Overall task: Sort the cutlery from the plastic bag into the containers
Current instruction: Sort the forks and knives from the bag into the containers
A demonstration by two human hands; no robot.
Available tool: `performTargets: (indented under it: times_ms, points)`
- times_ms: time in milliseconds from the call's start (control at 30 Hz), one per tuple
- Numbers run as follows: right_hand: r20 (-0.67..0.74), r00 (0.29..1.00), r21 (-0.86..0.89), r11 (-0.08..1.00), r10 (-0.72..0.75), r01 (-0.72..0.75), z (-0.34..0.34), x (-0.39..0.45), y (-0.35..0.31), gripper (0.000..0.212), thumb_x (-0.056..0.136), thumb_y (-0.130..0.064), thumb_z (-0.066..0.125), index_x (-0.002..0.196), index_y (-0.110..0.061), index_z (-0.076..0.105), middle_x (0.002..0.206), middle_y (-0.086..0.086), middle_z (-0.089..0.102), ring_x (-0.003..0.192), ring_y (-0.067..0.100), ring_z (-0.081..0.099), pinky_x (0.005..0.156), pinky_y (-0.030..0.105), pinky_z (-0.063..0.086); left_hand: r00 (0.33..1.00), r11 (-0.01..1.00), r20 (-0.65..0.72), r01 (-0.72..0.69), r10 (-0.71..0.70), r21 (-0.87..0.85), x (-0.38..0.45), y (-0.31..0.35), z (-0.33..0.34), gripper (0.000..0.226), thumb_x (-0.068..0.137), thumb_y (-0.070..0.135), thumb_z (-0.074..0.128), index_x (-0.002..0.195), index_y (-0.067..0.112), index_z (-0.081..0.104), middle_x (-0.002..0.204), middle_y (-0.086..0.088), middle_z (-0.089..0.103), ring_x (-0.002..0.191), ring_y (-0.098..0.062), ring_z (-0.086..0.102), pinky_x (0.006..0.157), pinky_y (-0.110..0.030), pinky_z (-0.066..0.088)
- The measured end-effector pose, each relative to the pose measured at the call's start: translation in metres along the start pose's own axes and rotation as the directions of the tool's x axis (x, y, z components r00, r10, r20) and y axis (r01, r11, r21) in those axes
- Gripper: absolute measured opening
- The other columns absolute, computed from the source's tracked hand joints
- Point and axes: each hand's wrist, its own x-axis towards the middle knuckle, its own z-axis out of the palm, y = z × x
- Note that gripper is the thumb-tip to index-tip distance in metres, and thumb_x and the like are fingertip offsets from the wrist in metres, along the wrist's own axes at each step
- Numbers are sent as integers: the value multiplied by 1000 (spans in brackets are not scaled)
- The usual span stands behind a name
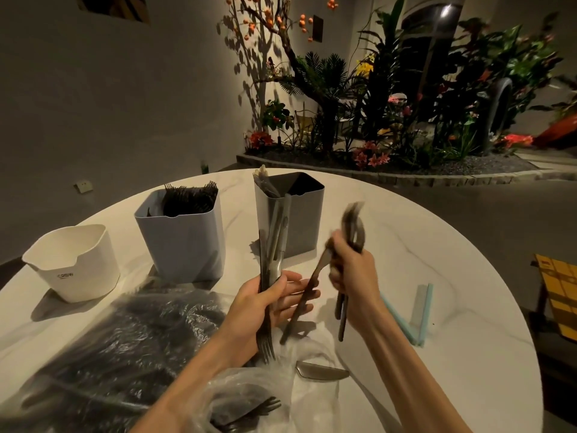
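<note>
Two hands loaded. Left hand [265, 303] grips upright cutlery bundle [271, 260], parked as holding stack; right hand [351, 270] clutches blurred spoons [352, 226], likely sorting by type. Plastic bag [125, 348] lies near containers [184, 232].

At the round white counter [406, 245], the person's left hand [265, 304] has a grip on a bundle of dark forks and knives [271, 245], tines pointing down. The right hand [349, 270] clutches several blurred spoons [354, 226]. Behind stand a grey container [299, 223], a pale blue container [184, 242] full of forks, and a white container [75, 260]. The plastic bag [125, 348] lies crumpled in front.
</note>
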Motion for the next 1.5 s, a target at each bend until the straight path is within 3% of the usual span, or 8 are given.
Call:
performTargets:
  times_ms: [100, 233, 467, 767, 967, 1233, 1367, 1500]
  points:
    - [-129, 991, 83, 995, -45, 56, -9, 10, -4, 36, 104, -36, 51, 78, -12, 56, 62, 0, 49, 50, 9, 46, 43, 18, 37, 1000, 996, -6, 26, -26, 81, 1, -1, -4, 30, 104, 15, 45, 125, -5, 56, 99, -24, 73, 81, -35, 74, 64, -34, 62]
    - [-96, 992, 174, 980, -77, 93, -15, 9, -10, 39, 107, -37, 44, 81, -10, 55, 58, 4, 62, 51, 18, 63, 49, 25, 52, 993, 994, 74, 91, -95, 66, 0, -2, -8, 33, 94, 19, 55, 118, -2, 66, 59, -7, 38, 37, -12, 32, 39, -24, 21]
    - [-33, 999, 303, 953, 5, 5, -16, 8, -13, 42, 96, -54, 56, 79, -16, 50, 52, -4, 32, 40, 7, 26, 36, 19, 25, 944, 979, 274, 200, -183, -34, -1, 0, -16, 33, 90, 23, 61, 116, 3, 68, 56, 1, 25, 41, -8, 14, 42, -25, 9]
    - [133, 990, 112, 991, 55, -70, -9, 2, -4, 25, 87, -26, 76, 78, -8, 61, 53, -2, 36, 41, 7, 29, 40, 18, 29, 876, 963, 406, 265, -260, 44, 0, -2, -19, 51, 101, 39, 50, 137, 3, 57, 72, -3, 49, 49, -10, 23, 47, -25, 17]
    - [103, 994, 311, 948, 39, -70, -13, 6, -2, 21, 91, -20, 72, 95, 0, 67, 62, 1, 43, 43, 6, 29, 37, 15, 26, 949, 982, 254, 191, -187, 11, -5, 4, -11, 60, 105, 52, 28, 138, 13, 59, 124, -24, 66, 76, -25, 68, 37, -17, 27]
    - [41, 986, 617, 772, 162, -153, -14, 12, 3, 27, 95, -25, 68, 73, -15, 58, 51, -7, 28, 36, 7, 21, 32, 16, 20, 994, 1000, 107, -7, 8, -7, -5, 7, -11, 37, 100, 40, 55, 100, 7, 72, 133, -18, 65, 112, -30, 61, 39, -18, 16]
    - [107, 978, 608, 767, 179, -206, -1, 5, 11, 28, 94, -27, 68, 72, -15, 56, 52, -7, 29, 36, 6, 22, 32, 16, 18, 980, 972, 15, -200, 200, 120, -7, 3, -10, 43, 88, 18, 72, 130, 18, 65, 126, -18, 69, 51, -9, 45, 40, -20, 18]
    - [250, 947, 498, 812, 201, -304, 17, -7, 19, 18, 88, -23, 74, 77, -13, 63, 58, -4, 40, 38, 5, 26, 35, 15, 19, 955, 960, -100, -280, 280, 22, -9, 10, -1, 36, 96, 17, 54, 129, 9, 63, 128, -13, 69, 62, -5, 67, 36, -14, 24]
